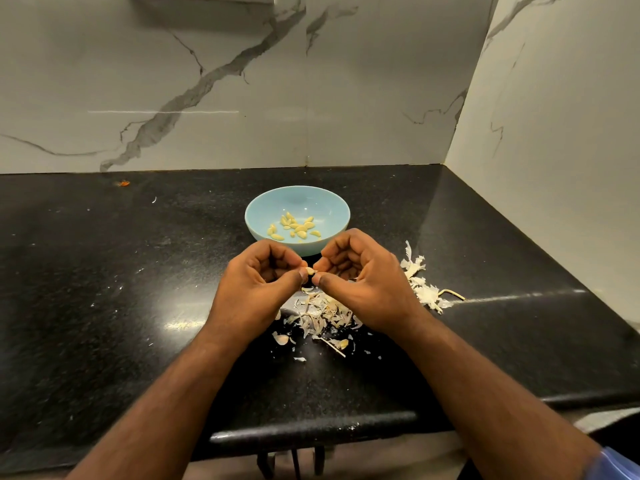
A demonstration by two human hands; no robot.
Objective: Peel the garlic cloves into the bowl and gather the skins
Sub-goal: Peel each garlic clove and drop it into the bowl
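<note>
Black speckled stone forms the countertop (pixel 104 271) where a person peels garlic against a wall of white, grey-veined marble (pixel 173 81). On the far left of the counter lies a small orange scrap (pixel 122 183). At centre, the left hand (pixel 258 284) has its fingers curled in, thumb and fingertips pinching one end of a garlic clove (pixel 310 270) held above the counter, just near of the bowl. A pale blue bowl (pixel 332 206) stands just beyond the hands, with a scatter of peeled cloves (pixel 294 227) lying in its bottom. Below the hands, a heap of dry skins (pixel 322 315) lies on the counter, with a few loose flakes nearer the edge. The right hand (pixel 367 282) meets the left at the clove, its fingers likewise curled and its thumb pressed to the clove's other end. Further right, a second pile of white papery skins (pixel 420 282) with a thin stalk (pixel 452 293) rests on the stone.
</note>
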